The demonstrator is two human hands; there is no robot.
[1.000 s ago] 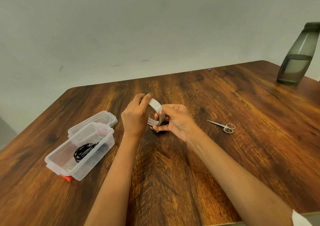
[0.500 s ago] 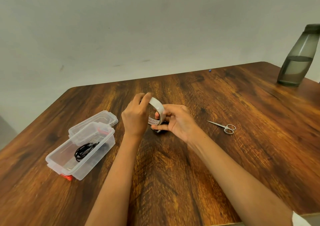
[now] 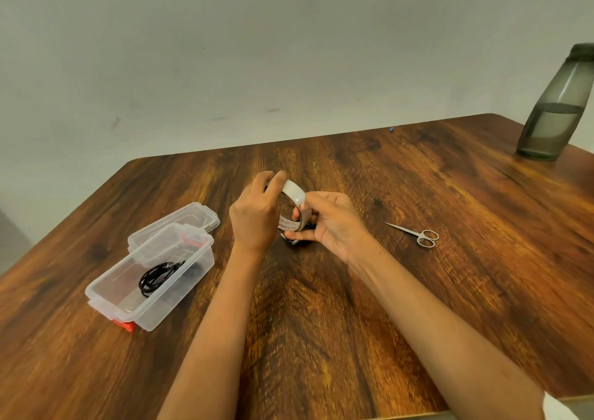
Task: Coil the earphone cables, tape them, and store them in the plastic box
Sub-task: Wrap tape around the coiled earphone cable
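A white tape roll (image 3: 294,194) is held upright above the middle of the table by both hands. My left hand (image 3: 255,217) grips its left side with the fingers over the top. My right hand (image 3: 331,223) pinches the roll's right side and also holds a dark coiled earphone cable (image 3: 294,242) under its fingers, mostly hidden. To the left stands the open clear plastic box (image 3: 189,287) with a black coiled cable (image 3: 157,276) inside it.
The box's clear lid (image 3: 180,220) lies behind the box. Small steel scissors (image 3: 418,234) lie on the wooden table (image 3: 418,291) to the right of my hands. A dark grey bottle (image 3: 557,107) stands at the far right corner. A wall rises behind the table.
My hands have hardly moved; the right thumb has shifted slightly along the tape roll. The box, scissors and bottle stay where they were.
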